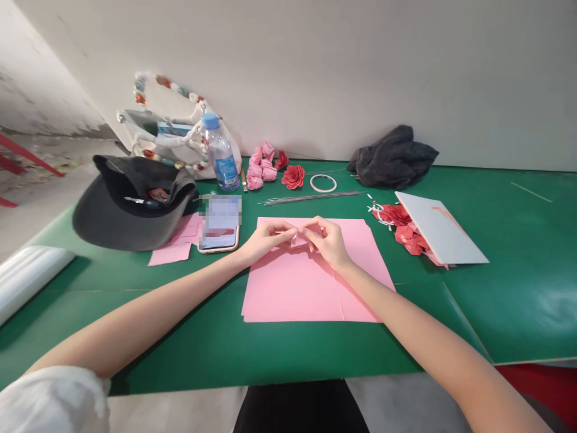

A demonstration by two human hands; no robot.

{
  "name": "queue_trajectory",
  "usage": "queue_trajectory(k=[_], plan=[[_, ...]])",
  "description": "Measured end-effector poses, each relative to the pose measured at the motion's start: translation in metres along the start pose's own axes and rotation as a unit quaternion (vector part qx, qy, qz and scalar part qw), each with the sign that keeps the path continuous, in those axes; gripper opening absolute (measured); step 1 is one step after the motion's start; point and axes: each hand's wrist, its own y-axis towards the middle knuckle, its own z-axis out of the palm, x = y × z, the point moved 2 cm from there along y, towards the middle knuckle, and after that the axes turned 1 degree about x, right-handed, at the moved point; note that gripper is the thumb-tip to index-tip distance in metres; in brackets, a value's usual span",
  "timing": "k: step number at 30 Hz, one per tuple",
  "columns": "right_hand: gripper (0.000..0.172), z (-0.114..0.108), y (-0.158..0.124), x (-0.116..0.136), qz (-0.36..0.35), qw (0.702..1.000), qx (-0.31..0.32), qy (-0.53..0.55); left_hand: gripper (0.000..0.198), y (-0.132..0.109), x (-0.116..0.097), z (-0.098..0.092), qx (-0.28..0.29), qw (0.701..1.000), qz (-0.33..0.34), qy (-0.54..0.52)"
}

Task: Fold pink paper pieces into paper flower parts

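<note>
Pink scrap (294,239), pinched by left hand (269,239) and right hand (329,242) over near pink sheets (306,288); uneven tugging could tear it.

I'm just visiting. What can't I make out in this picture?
All in the head view:
- What sits between the left hand and right hand: too small, partly covered by the fingers.
- The phone screen's text: blurred and pixelated.
- Part of the red paper: hidden by the white card.
- The white roll's far end: cut off by the left edge.
</note>
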Motion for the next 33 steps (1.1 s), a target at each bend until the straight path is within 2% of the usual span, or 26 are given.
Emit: queue_trajectory(k=[6,12,17,23,33], plan=[[0.022,-0.001,-0.001,0.0018,-0.016,1.0,0.005,-0.023,0.034,-0.0011,-0.001,0.0028,0.017,1.0,0.005,0.025],[0.033,-0.0029,-0.0006,0.0009,0.003,1.0,-0.021,-0.015,0.035,0.0001,0.0022,0.0023,-0.001,1.0,0.004,0.009],[0.031,-0.0021,0.0,-0.0032,0.024,0.999,-0.033,-0.002,0.035,0.0002,0.0014,0.0007,-0.013,0.999,0.013,0.027],[0.03,-0.0011,-0.0009,-0.0019,0.004,1.0,-0.029,-0.003,0.033,0.0002,0.0011,0.0011,0.012,0.999,0.013,0.041],[0.03,-0.0012,-0.0017,-0.0024,0.009,0.999,-0.035,-0.021,0.033,0.0001,0.0016,0.0005,0.008,0.998,0.002,0.058]])
